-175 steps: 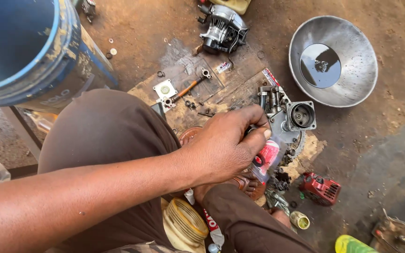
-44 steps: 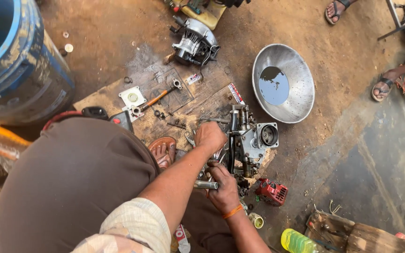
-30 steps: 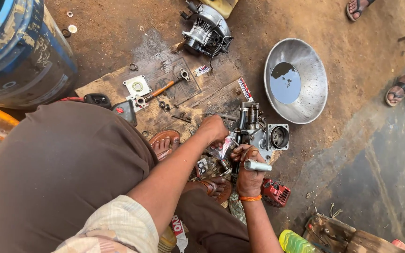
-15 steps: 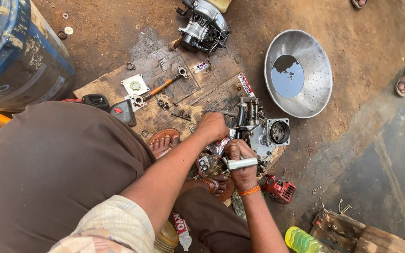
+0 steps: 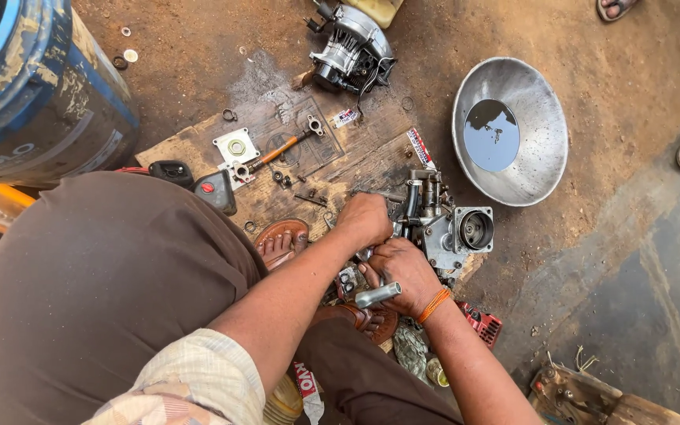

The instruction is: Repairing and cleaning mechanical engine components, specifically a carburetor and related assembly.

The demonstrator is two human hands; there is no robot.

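Engine block point(image 5: 446, 228): grey metal, lying on the far right edge of the wooden board point(image 5: 308, 157) on the dirt floor, just in front of your knees. Its round open port faces right, toward the metal bowl point(image 5: 513, 130); its pipes stand at the far side, pointing away from you.

Your right hand point(image 5: 403, 271) sits against the near left side of the block, fingers curled shut around a tool with a steel tube handle point(image 5: 377, 295). The handle's long axis runs roughly left to right, tilted slightly up at the right, free end pointing left toward your lap. An orange band circles that wrist; the forearm comes in from the lower right.

Your left hand point(image 5: 364, 220) is closed, knuckles up, pressed on the left top of the block just beyond the right hand. What it grips is hidden under the fingers. The forearm crosses over your knee from the lower left.

Around it: a sandalled foot point(image 5: 281, 240) rests on the board just left of the hands. Farther left on the board lie a square plate with a round hole point(image 5: 235, 146) and a wooden-handled tool point(image 5: 281, 149), its long axis running left to right. A second engine part with cooling fins point(image 5: 352, 51) sits at the board's far end. The bowl holds dark liquid, well right of the block. A blue drum point(image 5: 33, 86) stands far left. A small red part point(image 5: 482, 323) lies near your right forearm.
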